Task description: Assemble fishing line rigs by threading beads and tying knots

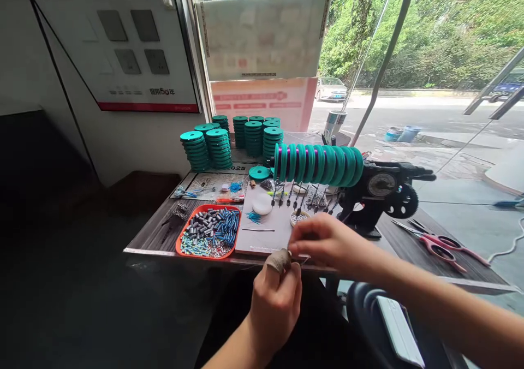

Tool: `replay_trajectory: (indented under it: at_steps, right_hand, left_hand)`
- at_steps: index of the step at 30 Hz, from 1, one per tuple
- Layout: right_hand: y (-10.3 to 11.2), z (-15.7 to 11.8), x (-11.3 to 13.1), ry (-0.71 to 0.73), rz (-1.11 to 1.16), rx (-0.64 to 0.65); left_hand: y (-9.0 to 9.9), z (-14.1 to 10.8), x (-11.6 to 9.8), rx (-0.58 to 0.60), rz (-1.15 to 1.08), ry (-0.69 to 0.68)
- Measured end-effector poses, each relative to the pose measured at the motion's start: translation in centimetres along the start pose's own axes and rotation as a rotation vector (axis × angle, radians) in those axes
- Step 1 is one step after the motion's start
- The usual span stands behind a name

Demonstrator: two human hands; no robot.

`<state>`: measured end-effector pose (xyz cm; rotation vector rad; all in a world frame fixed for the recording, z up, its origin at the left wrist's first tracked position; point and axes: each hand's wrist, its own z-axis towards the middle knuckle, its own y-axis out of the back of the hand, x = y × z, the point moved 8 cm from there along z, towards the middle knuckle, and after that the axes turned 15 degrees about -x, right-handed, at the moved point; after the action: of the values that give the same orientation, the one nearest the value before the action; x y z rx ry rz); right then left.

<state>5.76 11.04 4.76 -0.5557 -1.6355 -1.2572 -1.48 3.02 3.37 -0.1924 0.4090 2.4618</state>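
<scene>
Tray point(208, 231) at 10 o'clock of my hands. Left hand point(275, 301) pinched tight, seemingly on pale bit point(290, 253) at its 1 o'clock. Right hand point(325, 243) curled in alongside, can't tell its grip. I'd brace left, nudge only right.

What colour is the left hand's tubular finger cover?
The finger cover is greyish tan, head view best.

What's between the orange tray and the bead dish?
Head view: the white board, with blue pieces, a white disc and a thin rod on it.
</scene>
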Motion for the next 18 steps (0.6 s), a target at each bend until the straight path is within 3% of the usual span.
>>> replay_trajectory:
  at_steps: [3, 5, 6, 7, 9, 10, 11, 12, 13, 14, 16, 18]
  right_hand:
    - [-0.9, 3.7, 0.3, -0.069, 0.018, 0.112]
    - [-1.5, 4.5, 0.4, -0.076, 0.005, 0.151]
    - [-1.6, 4.3, 0.5, -0.069, -0.001, 0.149]
    - [-1.4, 3.8, 0.6, -0.062, 0.000, 0.124]
    - [0.2, 2.0, 0.9, 0.055, -0.040, -0.052]
    - [1.4, 0.6, 1.2, 0.159, -0.088, -0.182]
    - [2.7, -1.2, 2.1, 0.377, -0.204, -0.359]
    - [3.2, -3.6, 2.9, 0.615, -0.347, -0.504]
    - [2.8, -5.8, 3.3, 0.832, -0.478, -0.556]
    - [1.7, -7.6, 3.0, 0.996, -0.588, -0.530]
    - [-0.4, -9.4, 1.7, 1.169, -0.735, -0.466]
    - [-1.5, -9.7, 0.8, 1.211, -0.788, -0.479]
  left_hand:
    - [0.2, 0.5, -0.2, -0.016, 0.002, -0.050]
    - [0.1, 1.2, -0.2, 0.023, -0.055, -0.015]
    - [-0.1, 1.5, 0.5, 0.067, -0.127, 0.107]
    - [-0.6, 1.4, 1.8, 0.131, -0.241, 0.349]
    - [-2.7, -1.1, 4.3, 0.303, -0.544, 1.060]
    - [-3.7, -3.2, 4.4, 0.390, -0.698, 1.448]
    - [-4.3, -4.3, 4.0, 0.451, -0.784, 1.666]
    - [-4.6, -5.1, 3.5, 0.503, -0.850, 1.829]
    - [-4.8, -5.5, 3.2, 0.537, -0.891, 1.923]
    - [-5.0, -5.7, 3.0, 0.563, -0.914, 1.971]
    - [-5.1, -6.1, 2.6, 0.592, -0.959, 2.077]
    - [-5.1, -6.3, 2.3, 0.585, -0.985, 2.137]
